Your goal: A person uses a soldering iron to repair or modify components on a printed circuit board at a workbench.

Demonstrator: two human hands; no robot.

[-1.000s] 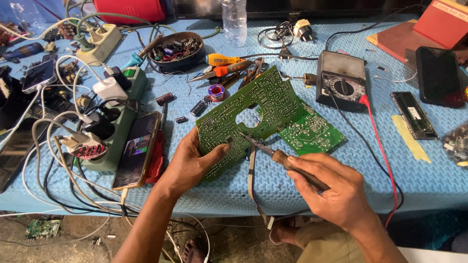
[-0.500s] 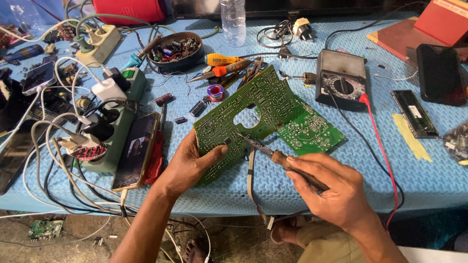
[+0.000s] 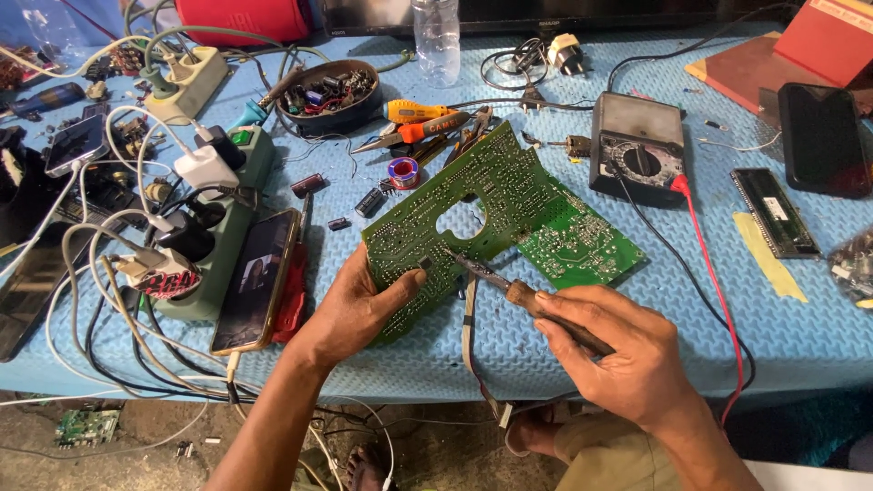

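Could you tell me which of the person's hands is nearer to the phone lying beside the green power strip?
The left. The left hand grips the circuit board's lower-left corner, just right of the phone. The right hand, holding the soldering iron, sits farther right, beyond the board's lower edge.

We see a green circuit board (image 3: 509,214) with a round hole lying tilted, solder side up, on the blue surface (image 3: 800,327), a wooden-handled soldering iron (image 3: 518,291) touching its near edge.
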